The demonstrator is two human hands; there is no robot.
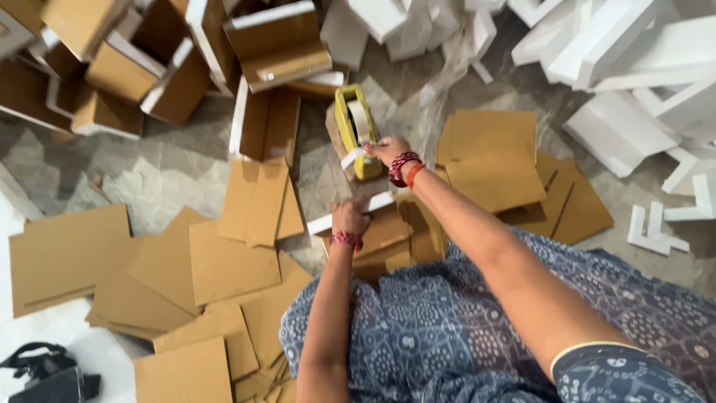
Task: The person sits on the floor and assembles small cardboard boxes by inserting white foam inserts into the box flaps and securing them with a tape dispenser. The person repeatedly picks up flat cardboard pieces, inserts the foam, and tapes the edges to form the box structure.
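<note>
My right hand [388,151] grips a yellow tape dispenser [353,127] and holds it against the far end of a brown cardboard piece edged with white foam [373,203]. A strip of pale tape runs from the dispenser down to the cardboard. My left hand [350,219] presses down on the near end of that same piece. Both wrists wear red bangles. The piece rests in front of my lap, which is covered in blue patterned cloth [447,328].
Flat brown cardboard sheets [224,261] lie spread on the floor at left and right [496,160]. Assembled cardboard-and-foam pieces [268,45] pile up at the top left. White foam blocks [634,67] crowd the top right. A black bag [45,373] sits at the bottom left.
</note>
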